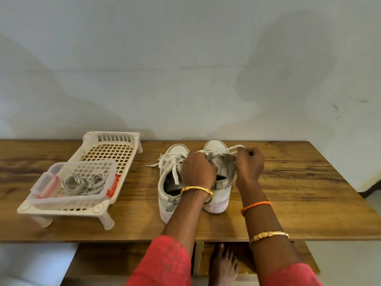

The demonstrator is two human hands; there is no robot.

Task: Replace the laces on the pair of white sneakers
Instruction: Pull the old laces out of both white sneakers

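Two white sneakers stand side by side on the wooden table (299, 182), toes toward the wall. The left sneaker (171, 180) has its white lace loose and spread over the tongue. My left hand (198, 170) grips the tongue area of the right sneaker (218, 195). My right hand (250, 164) pinches that shoe's white lace (237, 148) and holds it up over the toe. Spare grey-white laces (82, 182) lie coiled in a clear plastic box (47, 182) at the left.
The clear box with red clips sits on a white perforated plastic rack (111, 145) at the table's left. A pale wall rises right behind the table. A bare foot (223, 263) shows under the table's front edge.
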